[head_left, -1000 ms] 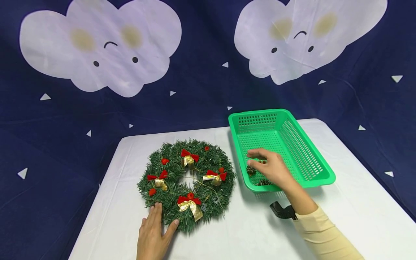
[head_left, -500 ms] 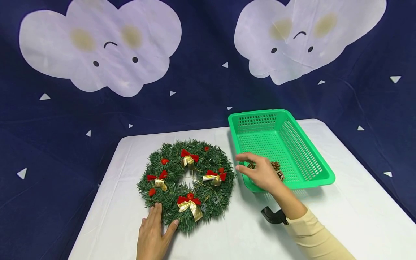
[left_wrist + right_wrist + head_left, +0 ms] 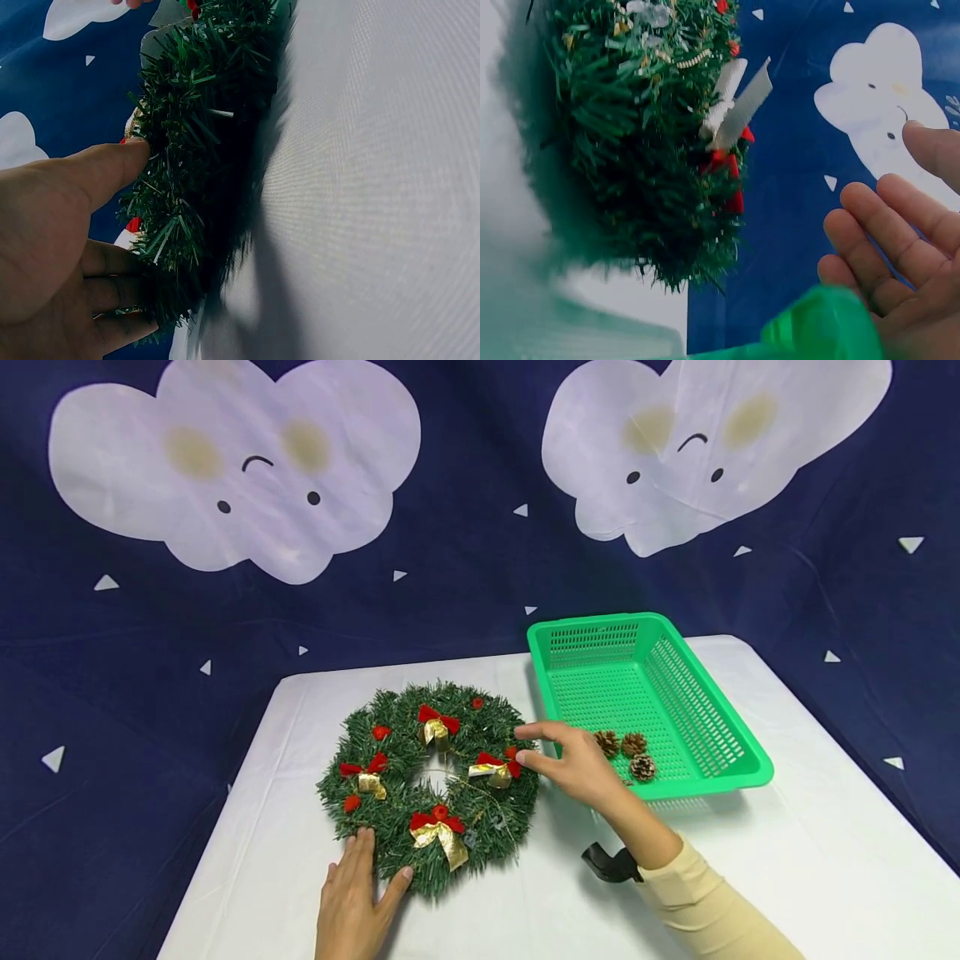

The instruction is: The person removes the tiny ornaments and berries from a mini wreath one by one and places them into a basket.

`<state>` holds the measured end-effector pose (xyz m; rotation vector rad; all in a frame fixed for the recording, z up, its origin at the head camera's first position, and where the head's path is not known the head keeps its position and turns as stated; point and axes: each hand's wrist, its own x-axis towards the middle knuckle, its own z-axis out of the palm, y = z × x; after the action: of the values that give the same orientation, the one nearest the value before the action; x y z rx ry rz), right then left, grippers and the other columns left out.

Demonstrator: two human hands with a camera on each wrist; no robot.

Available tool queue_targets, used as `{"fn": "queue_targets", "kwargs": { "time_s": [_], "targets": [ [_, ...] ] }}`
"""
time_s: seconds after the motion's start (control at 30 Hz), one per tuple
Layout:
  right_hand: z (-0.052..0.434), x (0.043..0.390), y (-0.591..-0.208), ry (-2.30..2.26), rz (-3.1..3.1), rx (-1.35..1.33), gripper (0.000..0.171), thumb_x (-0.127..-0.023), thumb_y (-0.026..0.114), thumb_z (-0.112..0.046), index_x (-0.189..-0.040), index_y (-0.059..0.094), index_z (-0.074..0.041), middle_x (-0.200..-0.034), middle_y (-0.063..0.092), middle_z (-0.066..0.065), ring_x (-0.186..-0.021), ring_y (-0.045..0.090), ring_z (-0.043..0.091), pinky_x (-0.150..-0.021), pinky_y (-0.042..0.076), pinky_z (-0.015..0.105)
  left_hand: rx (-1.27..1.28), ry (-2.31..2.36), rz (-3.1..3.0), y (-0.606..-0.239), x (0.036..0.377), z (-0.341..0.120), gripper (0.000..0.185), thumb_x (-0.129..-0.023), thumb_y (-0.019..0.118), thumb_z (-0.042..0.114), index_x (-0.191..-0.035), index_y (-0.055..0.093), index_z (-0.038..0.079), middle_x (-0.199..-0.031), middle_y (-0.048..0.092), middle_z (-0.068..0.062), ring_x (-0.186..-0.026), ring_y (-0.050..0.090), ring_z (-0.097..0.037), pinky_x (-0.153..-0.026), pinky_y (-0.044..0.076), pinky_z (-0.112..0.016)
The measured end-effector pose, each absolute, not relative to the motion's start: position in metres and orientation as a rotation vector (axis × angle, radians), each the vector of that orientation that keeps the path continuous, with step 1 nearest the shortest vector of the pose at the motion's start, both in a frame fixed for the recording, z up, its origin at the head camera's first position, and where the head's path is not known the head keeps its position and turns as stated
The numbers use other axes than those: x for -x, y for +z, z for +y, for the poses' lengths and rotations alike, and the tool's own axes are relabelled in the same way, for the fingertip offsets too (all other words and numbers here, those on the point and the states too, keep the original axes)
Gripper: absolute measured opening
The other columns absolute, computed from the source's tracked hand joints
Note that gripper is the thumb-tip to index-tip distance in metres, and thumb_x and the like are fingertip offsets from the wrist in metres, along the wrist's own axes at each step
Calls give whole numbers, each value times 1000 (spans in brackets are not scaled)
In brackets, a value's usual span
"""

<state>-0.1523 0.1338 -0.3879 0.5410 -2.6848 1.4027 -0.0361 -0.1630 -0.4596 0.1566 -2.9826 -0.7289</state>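
Note:
A green wreath [image 3: 397, 710] lies flat on the white table, decorated with red-and-gold bows [image 3: 438, 839] and small red berries. At its near left edge my left hand [image 3: 352, 893] rests, fingers and thumb extended against the greenery. In the left wrist view the thumb of my left hand [image 3: 60, 217] touches the wreath's outer side. My right hand [image 3: 577, 768] hovers between the wreath and the green basket [image 3: 720, 727], fingertips over the wreath's right edge near a bow. In the right wrist view its palm and spread fingers hold nothing.
Several pinecones [image 3: 642, 767] lie in the near part of the basket, which stands right of the wreath. A black strap piece [image 3: 611, 864] is at the right wrist. A dark blue cloth with white clouds [image 3: 240, 460] hangs behind the table.
My right hand has moved left from over the pinecones in the basket to the wreath's right edge, uncovering the pinecones. The left hand and the wreath have stayed put.

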Motion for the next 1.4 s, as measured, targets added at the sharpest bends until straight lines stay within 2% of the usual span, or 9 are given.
{"fn": "queue_targets", "kwargs": {
  "time_s": [0.23,0.67,0.93,1.4],
  "targets": [
    [120,151,-388,1365,-2650,-636,33,-84,71,-27,-114,68,-14,-118,68,3,-117,60,25,-99,47,47,-153,-728,-2975,-459,36,-162,82,-87,60,51,-144,35,-2,-149,35,-23,-138,32,-41,-110,24,-60],
    [96,151,-388,1354,-2666,-697,35,-84,70,-28,-117,66,-18,-121,66,0,-118,58,22,-100,47,46,-153,-710,-2956,-461,36,-162,81,-87,61,50,-144,36,-2,-148,37,-23,-138,33,-41,-110,24,-59],
    [81,150,-390,1298,-2670,-730,35,-84,71,-30,-117,66,-19,-119,67,-1,-114,60,20,-93,51,44,-120,-677,-2918,-462,35,-162,80,-86,62,48,-141,39,-4,-145,40,-25,-134,37,-43,-106,29,-60],
    [63,153,-400,1177,-2695,-778,34,-85,70,-28,-117,66,-17,-115,68,-1,-106,62,18,-86,54,37,-142,-701,-2936,-462,35,-162,80,-86,62,48,-142,37,-3,-147,39,-23,-136,35,-42,-107,27,-61]
  ]
}}
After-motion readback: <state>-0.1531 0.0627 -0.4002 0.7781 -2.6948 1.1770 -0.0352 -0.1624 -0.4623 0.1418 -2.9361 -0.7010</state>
